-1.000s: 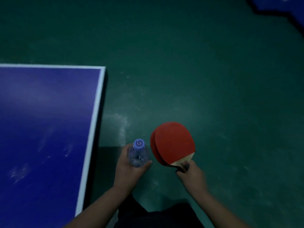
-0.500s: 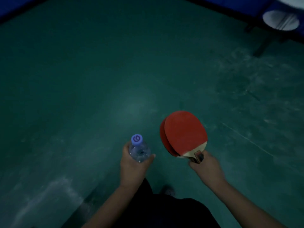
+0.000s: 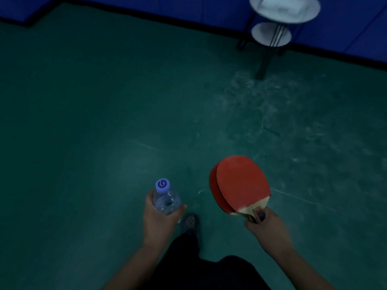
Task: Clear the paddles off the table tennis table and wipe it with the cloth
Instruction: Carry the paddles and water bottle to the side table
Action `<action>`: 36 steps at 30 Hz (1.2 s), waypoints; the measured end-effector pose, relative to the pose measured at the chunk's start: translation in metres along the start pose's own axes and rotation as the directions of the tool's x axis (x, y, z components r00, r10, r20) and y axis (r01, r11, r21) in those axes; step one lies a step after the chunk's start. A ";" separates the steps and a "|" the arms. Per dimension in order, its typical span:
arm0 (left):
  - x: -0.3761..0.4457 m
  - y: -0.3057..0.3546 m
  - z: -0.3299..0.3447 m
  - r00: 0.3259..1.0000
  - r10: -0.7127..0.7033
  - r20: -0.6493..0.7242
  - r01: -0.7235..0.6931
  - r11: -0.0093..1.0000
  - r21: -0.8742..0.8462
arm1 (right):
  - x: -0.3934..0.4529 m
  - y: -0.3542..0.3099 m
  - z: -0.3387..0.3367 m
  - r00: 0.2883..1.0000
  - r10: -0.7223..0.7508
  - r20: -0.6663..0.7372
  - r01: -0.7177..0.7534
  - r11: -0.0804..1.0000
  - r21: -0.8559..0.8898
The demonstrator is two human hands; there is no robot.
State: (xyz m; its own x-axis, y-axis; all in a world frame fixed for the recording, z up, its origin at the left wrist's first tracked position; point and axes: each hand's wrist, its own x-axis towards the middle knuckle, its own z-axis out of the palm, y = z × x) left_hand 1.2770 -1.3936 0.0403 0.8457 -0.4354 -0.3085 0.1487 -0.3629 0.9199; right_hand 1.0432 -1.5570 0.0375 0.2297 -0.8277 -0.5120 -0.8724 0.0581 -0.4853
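Right hand (image 3: pixel 267 231) grips seemingly two stacked paddles (image 3: pixel 240 183); left hand (image 3: pixel 160 218), bottle (image 3: pixel 165 197).

A clear plastic water bottle (image 3: pixel 166 200) with a pale purple cap (image 3: pixel 162 184) stood upright low in the view, left of centre. Beneath it spread a dark green floor (image 3: pixel 94 114), scuffed with pale dusty marks toward the right. Just beside the bottle a dark perforated shoe (image 3: pixel 190 223) rested on the floor, with dark trousers (image 3: pixel 209 273) below it. At the top right stood a small round two-tier stand (image 3: pixel 280 19) on thin dark legs, its white shelves blurred, close against a blue wall (image 3: pixel 167 7).
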 end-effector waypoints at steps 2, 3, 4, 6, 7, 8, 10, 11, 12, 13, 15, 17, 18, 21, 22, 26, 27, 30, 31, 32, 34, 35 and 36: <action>0.048 0.030 0.032 0.997 0.024 0.079 -0.025 1.000 0.019 | 0.036 -0.022 -0.023 0.999 0.015 -0.045 -0.014 1.000 0.025; 0.070 0.047 0.048 0.993 0.039 0.110 -0.042 0.999 0.026 | 0.053 -0.032 -0.034 0.998 0.018 -0.066 -0.016 0.999 0.033; 0.091 0.063 0.066 0.989 0.052 0.139 -0.057 0.998 0.034 | 0.070 -0.041 -0.046 0.996 0.031 -0.080 -0.028 0.999 0.039; 0.132 0.092 0.104 0.978 0.075 0.193 -0.087 0.995 0.054 | 0.107 -0.056 -0.068 0.993 0.066 -0.101 -0.061 0.996 0.060; 0.152 0.104 0.124 0.973 0.086 0.216 -0.101 0.993 0.061 | 0.126 -0.062 -0.079 0.991 0.081 -0.111 -0.073 0.994 0.079; 0.170 0.115 0.145 0.968 0.093 0.233 -0.112 0.991 0.069 | 0.147 -0.066 -0.088 0.988 0.097 -0.118 -0.085 0.991 0.103; 0.207 0.132 0.187 0.962 0.100 0.253 -0.127 0.987 0.093 | 0.191 -0.071 -0.104 0.984 0.130 -0.124 -0.112 0.984 0.139; 0.225 0.139 0.208 0.963 0.096 0.253 -0.126 0.986 0.106 | 0.214 -0.073 -0.112 0.981 0.145 -0.126 -0.125 0.981 0.150; 0.242 0.147 0.230 0.965 0.093 0.246 -0.123 0.986 0.112 | 0.238 -0.075 -0.121 0.978 0.156 -0.135 -0.133 0.977 0.164; 0.260 0.155 0.252 0.967 0.091 0.237 -0.120 0.986 0.113 | 0.262 -0.078 -0.131 0.975 0.167 -0.144 -0.141 0.974 0.178; 0.289 0.174 0.294 0.974 0.075 0.215 -0.099 0.989 0.106 | 0.311 -0.085 -0.157 0.973 0.189 -0.129 -0.164 0.969 0.183; 0.316 0.196 0.332 0.981 0.058 0.183 -0.077 0.992 0.098 | 0.356 -0.096 -0.187 0.976 0.195 -0.093 -0.178 0.970 0.166; 0.330 0.209 0.351 0.982 0.062 0.177 -0.082 0.991 0.108 | 0.378 -0.102 -0.203 0.977 0.197 -0.080 -0.182 0.970 0.164; 0.378 0.250 0.410 0.977 0.093 0.192 -0.116 0.987 0.113 | 0.446 -0.122 -0.254 0.979 0.190 -0.076 -0.175 0.970 0.167; 0.394 0.264 0.426 0.975 0.113 0.194 -0.134 0.986 0.100 | 0.469 -0.130 -0.270 0.981 0.174 -0.082 -0.160 0.976 0.149; 0.463 0.314 0.481 0.973 0.157 0.168 -0.169 0.984 0.061 | 0.560 -0.171 -0.321 0.986 0.143 -0.089 -0.134 0.986 0.101; 0.480 0.323 0.496 0.974 0.154 0.167 -0.167 0.983 0.071 | 0.584 -0.180 -0.331 0.985 0.143 -0.094 -0.134 0.986 0.095; 0.538 0.340 0.539 0.977 0.125 0.172 -0.143 0.985 0.095 | 0.656 -0.206 -0.350 0.984 0.139 -0.109 -0.128 0.987 0.099; 0.561 0.344 0.554 0.978 0.112 0.174 -0.130 0.987 0.096 | 0.680 -0.215 -0.355 0.983 0.143 -0.112 -0.132 0.986 0.099; 0.583 0.350 0.569 0.978 0.100 0.181 -0.120 0.988 0.099 | 0.703 -0.225 -0.361 0.982 0.152 -0.110 -0.141 0.985 0.097; 0.628 0.363 0.600 0.976 0.080 0.204 -0.102 0.990 0.097 | 0.747 -0.245 -0.373 0.980 0.178 -0.091 -0.168 0.980 0.104; 0.649 0.371 0.615 0.974 0.066 0.217 -0.088 0.992 0.090 | 0.768 -0.255 -0.379 0.978 0.192 -0.079 -0.183 0.977 0.109; 0.670 0.380 0.630 0.972 0.054 0.229 -0.076 0.993 0.088 | 0.788 -0.265 -0.386 0.976 0.208 -0.068 -0.199 0.973 0.116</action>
State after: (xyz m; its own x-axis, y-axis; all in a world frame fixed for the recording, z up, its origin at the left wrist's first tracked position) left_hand 1.5776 -2.3427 0.0307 0.7127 -0.6313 -0.3057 0.0387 -0.3998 0.9158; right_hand 1.2890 -2.4401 0.0364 0.0138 -0.8335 -0.5524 -0.8446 0.2860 -0.4527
